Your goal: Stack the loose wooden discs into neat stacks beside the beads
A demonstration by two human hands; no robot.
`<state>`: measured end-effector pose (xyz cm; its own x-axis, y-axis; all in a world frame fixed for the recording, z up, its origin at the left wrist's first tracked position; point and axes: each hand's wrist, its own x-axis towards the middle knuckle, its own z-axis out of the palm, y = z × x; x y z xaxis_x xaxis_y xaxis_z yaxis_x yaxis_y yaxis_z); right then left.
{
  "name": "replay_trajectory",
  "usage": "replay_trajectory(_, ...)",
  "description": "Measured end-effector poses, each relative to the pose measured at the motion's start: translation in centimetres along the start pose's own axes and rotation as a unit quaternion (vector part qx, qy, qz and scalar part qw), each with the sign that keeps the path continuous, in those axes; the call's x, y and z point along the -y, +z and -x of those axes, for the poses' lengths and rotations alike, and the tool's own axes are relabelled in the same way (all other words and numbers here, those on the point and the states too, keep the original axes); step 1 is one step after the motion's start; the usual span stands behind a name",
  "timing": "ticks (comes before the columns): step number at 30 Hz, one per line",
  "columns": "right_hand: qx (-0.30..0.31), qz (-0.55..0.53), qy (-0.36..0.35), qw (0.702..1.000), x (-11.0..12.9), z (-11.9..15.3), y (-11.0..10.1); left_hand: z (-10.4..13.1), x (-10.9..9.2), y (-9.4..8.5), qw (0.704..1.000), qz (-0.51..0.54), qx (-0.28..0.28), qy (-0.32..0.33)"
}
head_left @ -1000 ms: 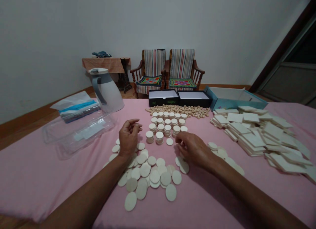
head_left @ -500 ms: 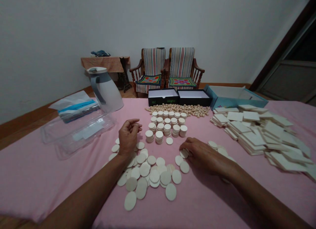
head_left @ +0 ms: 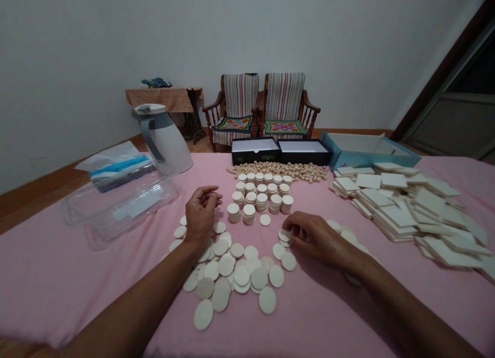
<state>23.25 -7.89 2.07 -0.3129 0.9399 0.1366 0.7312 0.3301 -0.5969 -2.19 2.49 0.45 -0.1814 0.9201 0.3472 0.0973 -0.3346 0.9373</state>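
Loose white round discs (head_left: 226,265) lie scattered on the pink cloth between my arms. Beyond them stand rows of short disc stacks (head_left: 249,214), with a single disc (head_left: 265,220) at the right end of the front row. My left hand (head_left: 203,208) rests left of the stacks with its fingers curled; whether anything is between them is hidden. At the right, my right hand (head_left: 309,234) has its fingertips pinched at a few overlapping discs (head_left: 285,236). More discs (head_left: 349,237) lie partly behind my right wrist.
Small wooden beads (head_left: 278,170) lie behind the stacks, before two black boxes (head_left: 256,156). Square white tiles (head_left: 394,214) and a blue box (head_left: 367,151) are at the right. A jug (head_left: 170,144) and clear plastic trays (head_left: 131,208) stand at the left.
My right hand has shifted slightly up and to the right, uncovering more of the overlapping discs at its fingertips. My left hand stays in place.
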Motion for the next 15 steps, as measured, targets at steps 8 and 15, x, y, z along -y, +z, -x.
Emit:
replay_trajectory(8,-0.01,0.043,0.046,0.998,-0.5,-0.2,0.6,0.2,-0.2,0.1,1.0,-0.001,0.002,-0.006)
replay_trajectory(15,-0.005,0.065,0.049,0.997,-0.5,-0.2,1.6,0.1,-0.1,0.1,1.0,-0.004,0.001,-0.003)
